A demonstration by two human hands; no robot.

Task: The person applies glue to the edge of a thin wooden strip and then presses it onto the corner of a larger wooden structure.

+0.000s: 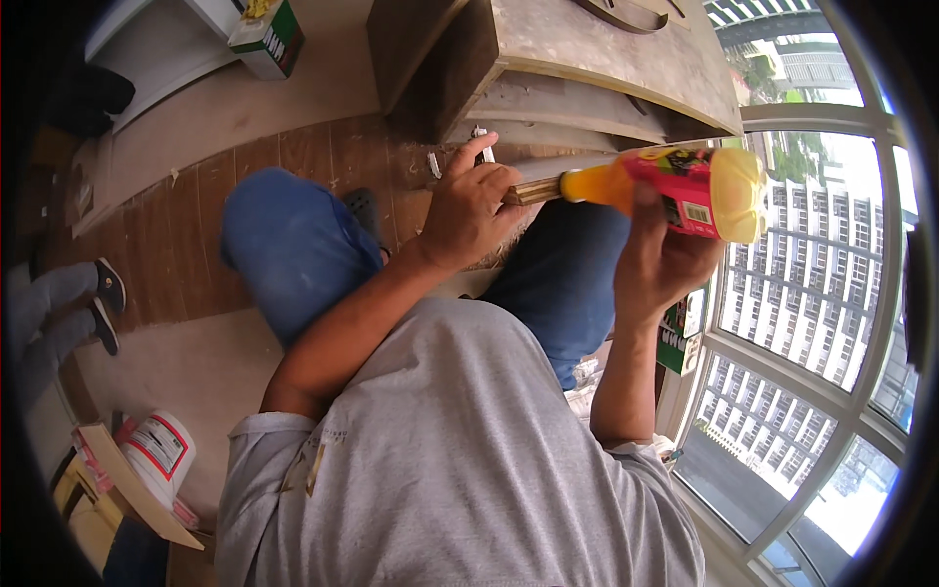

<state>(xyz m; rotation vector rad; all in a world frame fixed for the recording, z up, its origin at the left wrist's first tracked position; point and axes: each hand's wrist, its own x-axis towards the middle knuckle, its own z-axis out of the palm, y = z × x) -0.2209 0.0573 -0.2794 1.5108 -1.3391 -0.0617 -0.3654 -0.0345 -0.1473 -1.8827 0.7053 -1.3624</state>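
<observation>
My right hand [665, 249] is wrapped round a plastic bottle [675, 191] with a red label and yellow contents. The bottle lies nearly on its side, its narrow neck pointing left at the edge of a wooden board [538, 189]. My left hand [472, 213] grips the near left end of this board, with one finger raised off it. The board reaches away over my right thigh, and part of it is hidden behind the bottle. I cannot tell whether anything is coming out of the bottle.
A wooden cabinet [606, 44] with an open front stands just ahead. Wood scraps [434, 164] lie on the brown plank floor [303, 147]. A green-and-white box [269, 44] is at far left, a white bucket [161, 450] at lower left. Another person's shoes [110, 286] show at left; windows [797, 254] line the right.
</observation>
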